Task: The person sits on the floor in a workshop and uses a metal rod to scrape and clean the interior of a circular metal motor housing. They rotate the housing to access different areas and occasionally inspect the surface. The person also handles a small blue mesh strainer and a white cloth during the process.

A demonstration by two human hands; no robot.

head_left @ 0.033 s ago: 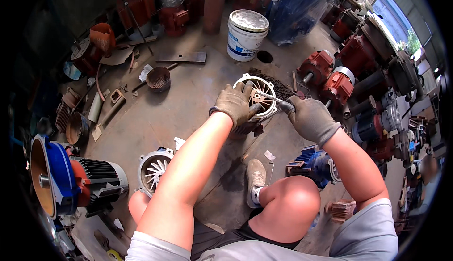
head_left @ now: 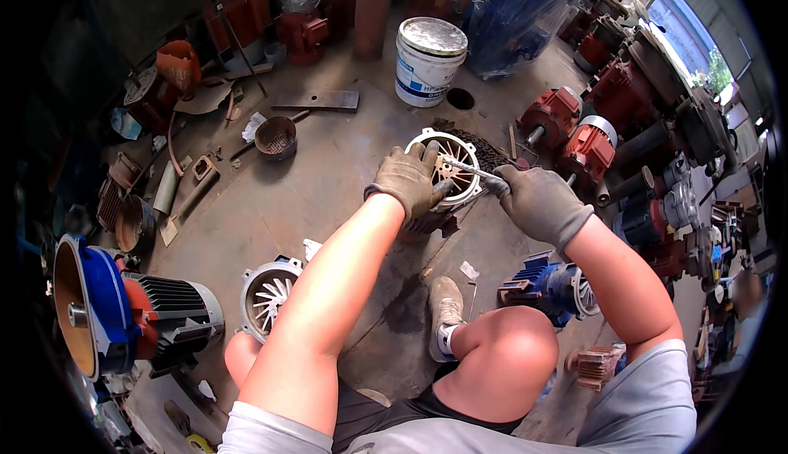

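An upright electric motor (head_left: 427, 222) stands on the floor in front of me, its round pale metal end ring (head_left: 476, 158) facing up with fan-like blades inside. My left hand (head_left: 409, 181), in a grey-brown work glove, lies over the ring's left side with fingers and thumb spread apart. In my gloved right hand (head_left: 538, 199), closed at the ring's right, is a slim metal rod-like tool (head_left: 468, 167). It slants leftward across the ring, its tip near the middle of the blades. The tool's handle end is hidden in the glove, so its exact kind cannot be made out.
Red motors (head_left: 588, 144) stand at the right. A lidded white bucket (head_left: 430, 68) is beyond the work, and a long-handled pan (head_left: 276, 139) lies to the left. A second bladed motor (head_left: 267, 296), a large blue-and-black motor (head_left: 164, 313) and a blue motor (head_left: 538, 286) are near my legs.
My right hand has shifted slightly, and the right elbow has moved a little outward. My left hand and the motor have stayed in place.
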